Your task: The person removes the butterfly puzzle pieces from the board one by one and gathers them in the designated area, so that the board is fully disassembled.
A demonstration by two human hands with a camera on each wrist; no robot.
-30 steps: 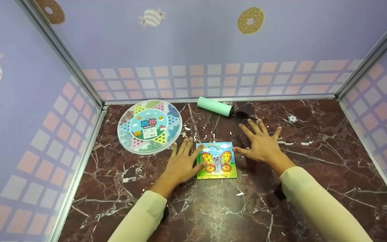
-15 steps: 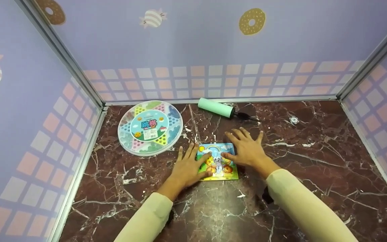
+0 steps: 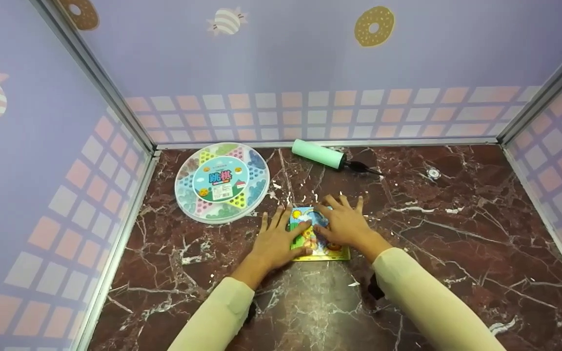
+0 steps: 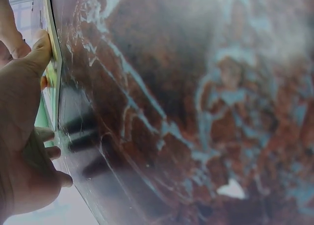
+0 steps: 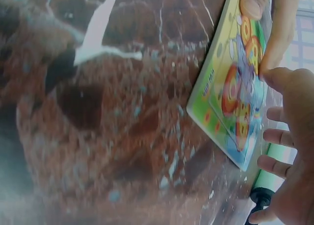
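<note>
Head: between and partly under spread left hand [image 3: 273, 246] and right hand [image 3: 347, 225], gripping nothing, picture board [image 3: 318, 246]; apparently being steadied. Left wrist: board edge at thumb [image 4: 41, 49]. Right wrist: printed face beneath both hands; next, likely needing even pressure.

The left hand [image 3: 273, 245] and right hand [image 3: 345, 224] hem in the picture board [image 3: 324, 249]; a game box [image 3: 222, 181] blocks the far left, a pump [image 3: 319, 154] the back. Tabletop [image 3: 315, 312] between the 2 sleeves [image 3: 215, 312] leaves passage.
</note>
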